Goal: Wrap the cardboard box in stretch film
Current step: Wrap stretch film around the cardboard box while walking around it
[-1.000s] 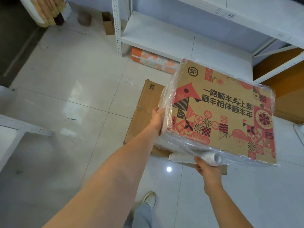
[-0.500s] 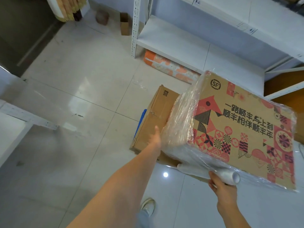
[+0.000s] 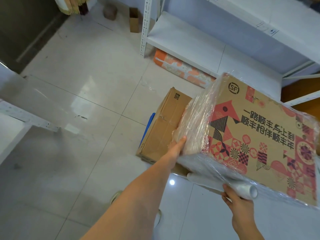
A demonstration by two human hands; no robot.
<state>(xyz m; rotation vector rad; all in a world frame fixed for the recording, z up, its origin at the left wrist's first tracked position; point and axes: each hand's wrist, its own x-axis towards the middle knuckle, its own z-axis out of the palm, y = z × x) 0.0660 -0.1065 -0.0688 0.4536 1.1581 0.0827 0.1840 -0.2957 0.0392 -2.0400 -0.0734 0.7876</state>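
Head view: printed cardboard box [image 3: 256,135] held up off the floor, film already over its left end and near edge.
Left hand [image 3: 176,148] flat against the box's film-covered left end, fingers look straight but partly hidden. Plain brown carton [image 3: 164,125] on the tiled floor [image 3: 83,101] behind it. Right hand [image 3: 237,203] curled round the stretch film roll [image 3: 242,189] under the box's near edge. White shelving [image 3: 190,37] beyond.

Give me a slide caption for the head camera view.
Left hand steadies film-wrapped printed box; right hand holds film roll.
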